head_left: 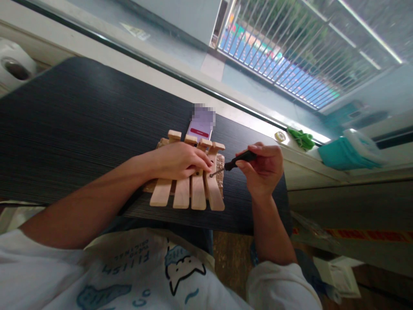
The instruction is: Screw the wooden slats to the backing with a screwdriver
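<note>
My right hand [263, 165] grips a screwdriver [240, 160] with a black handle. Its thin shaft slants down to the left, and the tip meets a dark screw [211, 175] on the rightmost wooden slat [215, 193]. Across the pale slats lies my left hand [180, 160], palm down, with fingers stretched toward that slat near the screw. Several such slats, wider at the near end, sit side by side over a brown base [220, 165] that looks wrapped in shiny film. My left hand covers the middle of the slats.
A phone [200, 127] with a lit screen lies just behind the slats on the dark table [97, 116]. On the sill at right are a tape roll [280, 136], a green cloth [301, 139] and a teal container [345, 153]. A white roll [16, 62] stands far left.
</note>
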`<state>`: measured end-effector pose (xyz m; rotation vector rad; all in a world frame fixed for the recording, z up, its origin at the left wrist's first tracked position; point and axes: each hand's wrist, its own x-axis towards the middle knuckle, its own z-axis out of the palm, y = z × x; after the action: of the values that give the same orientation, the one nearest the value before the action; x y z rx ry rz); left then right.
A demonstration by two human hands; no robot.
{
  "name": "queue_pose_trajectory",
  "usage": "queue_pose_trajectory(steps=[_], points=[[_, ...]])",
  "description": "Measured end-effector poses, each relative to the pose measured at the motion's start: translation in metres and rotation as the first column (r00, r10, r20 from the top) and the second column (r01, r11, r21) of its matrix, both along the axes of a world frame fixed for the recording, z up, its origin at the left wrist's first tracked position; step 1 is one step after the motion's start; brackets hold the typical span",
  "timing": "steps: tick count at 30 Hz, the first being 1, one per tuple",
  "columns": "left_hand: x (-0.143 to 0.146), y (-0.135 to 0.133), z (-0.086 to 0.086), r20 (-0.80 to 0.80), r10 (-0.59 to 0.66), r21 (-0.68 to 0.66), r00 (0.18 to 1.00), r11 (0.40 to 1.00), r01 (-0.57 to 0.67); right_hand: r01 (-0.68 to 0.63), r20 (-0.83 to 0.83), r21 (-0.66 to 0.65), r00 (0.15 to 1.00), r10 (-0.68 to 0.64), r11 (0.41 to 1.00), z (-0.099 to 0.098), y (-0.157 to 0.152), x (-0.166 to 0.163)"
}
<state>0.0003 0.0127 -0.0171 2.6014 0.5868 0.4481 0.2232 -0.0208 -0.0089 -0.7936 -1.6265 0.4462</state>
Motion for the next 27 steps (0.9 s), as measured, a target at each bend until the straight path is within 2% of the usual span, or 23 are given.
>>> queue_pose_trajectory(steps=[17, 21, 27], points=[[0.000, 0.000, 0.000, -0.003, 0.012, -0.005, 1.000, 1.000, -0.012, 0.097, 0.042, 0.078, 0.994, -0.101, 0.992, -0.007, -0.004, -0.001], [0.001, 0.000, 0.000, 0.004, 0.004, -0.007, 1.000, 1.000, -0.004, 0.028, 0.031, 0.119, 0.999, -0.032, 0.993, -0.009, -0.002, 0.001], [0.001, 0.000, 0.001, 0.007, 0.007, -0.006, 1.000, 1.000, -0.007, -0.091, 0.106, 0.058, 0.991, 0.085, 0.994, -0.006, 0.001, 0.011]])
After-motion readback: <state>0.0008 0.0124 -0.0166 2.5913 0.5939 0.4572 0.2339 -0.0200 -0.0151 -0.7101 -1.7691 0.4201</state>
